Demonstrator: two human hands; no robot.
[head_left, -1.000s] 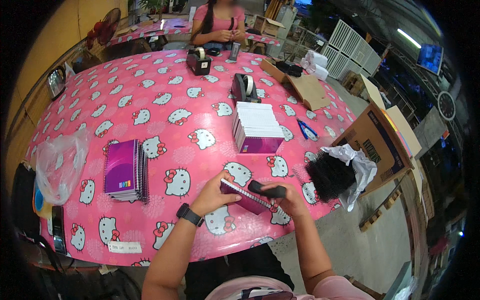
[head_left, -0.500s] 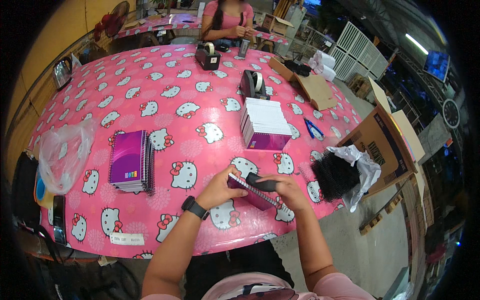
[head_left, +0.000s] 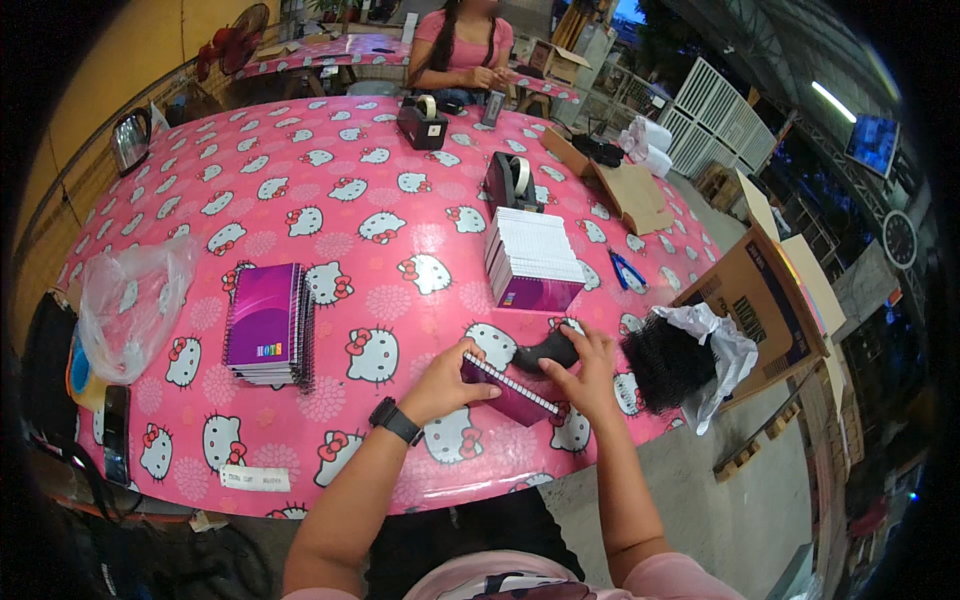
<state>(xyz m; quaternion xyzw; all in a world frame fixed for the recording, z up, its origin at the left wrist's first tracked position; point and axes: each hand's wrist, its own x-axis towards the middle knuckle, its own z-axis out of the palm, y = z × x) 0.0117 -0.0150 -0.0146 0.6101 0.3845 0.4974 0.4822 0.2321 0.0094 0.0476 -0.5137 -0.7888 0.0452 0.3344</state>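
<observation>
Head view, and the purple notebook (head_left: 512, 393) sits tilted between five and six o'clock of mid-view! Danger: if the left pinch slackens, it could topple onto the pink counter (head_left: 350, 245); a careless right thumb might catch its spine edge. Left hand (head_left: 446, 386): grip nearly closed, pinching the notebook's near end. Right hand (head_left: 588, 372), toward two o'clock from it: fingers parted around the black tool (head_left: 541, 353), touching it; whether firmly, can't tell!
</observation>
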